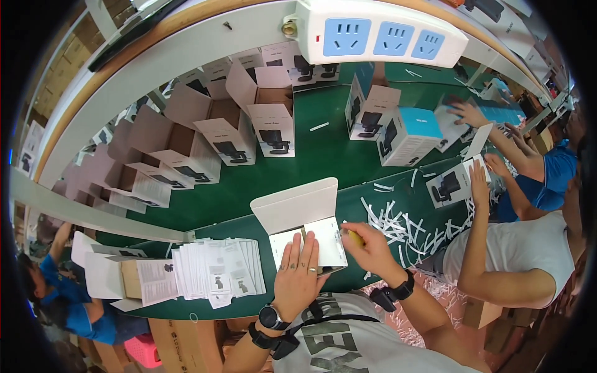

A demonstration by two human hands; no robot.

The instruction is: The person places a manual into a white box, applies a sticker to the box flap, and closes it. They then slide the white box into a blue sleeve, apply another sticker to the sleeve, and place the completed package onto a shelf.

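Box (297, 208) looks light, stiff but dentable, so grip its sides; left hand (298, 268) lies flat on it, fingers barely spread, right hand (373, 247) fingers holding some yellow thing (356, 238).

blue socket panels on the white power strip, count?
3, in a row along the face of the white power strip: left panel next to a small red mark, middle panel, right panel. That face shows whole, none hidden there.

Two wearer's hands (297, 268), one white box (328, 241) at them, one held yellow item (356, 239), one power strip (385, 13), three socket panels (393, 38)
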